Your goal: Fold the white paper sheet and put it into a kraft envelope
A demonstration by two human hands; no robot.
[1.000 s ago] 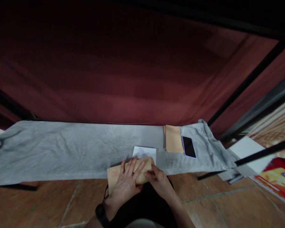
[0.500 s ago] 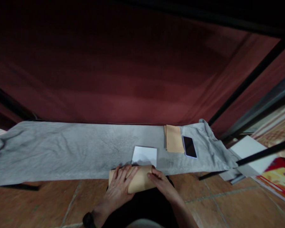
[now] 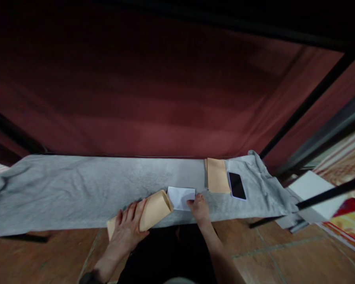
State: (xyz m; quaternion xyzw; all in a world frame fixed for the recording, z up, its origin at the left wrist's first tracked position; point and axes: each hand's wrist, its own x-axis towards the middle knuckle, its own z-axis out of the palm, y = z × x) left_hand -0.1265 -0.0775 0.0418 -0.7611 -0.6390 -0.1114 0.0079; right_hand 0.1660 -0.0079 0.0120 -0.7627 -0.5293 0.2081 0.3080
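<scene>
My left hand (image 3: pixel 129 225) grips a tan paper envelope (image 3: pixel 154 210) near its left end, the fingers lying over it. The envelope tilts up to the right at the front edge of the cloth, and its right end gapes. A folded sheet of white paper (image 3: pixel 180 197) lies on the grey cloth just beyond that opening. My right hand (image 3: pixel 200 206) has hold of the paper's right edge, the thumb on top and the fingers curled beside it.
The grey cloth (image 3: pixel 77 185) covers a long narrow bench. A stack of tan envelopes (image 3: pixel 218 176) and a phone (image 3: pixel 237 185) lie on it to the right. Behind hangs a dark red cloth (image 3: pixel 154 130). Black bars and a white box (image 3: pixel 309 187) stand at the right.
My left hand has moved left with the envelope, which is now tilted with its opening showing. My right hand has let go of the envelope and taken the white paper's edge.
</scene>
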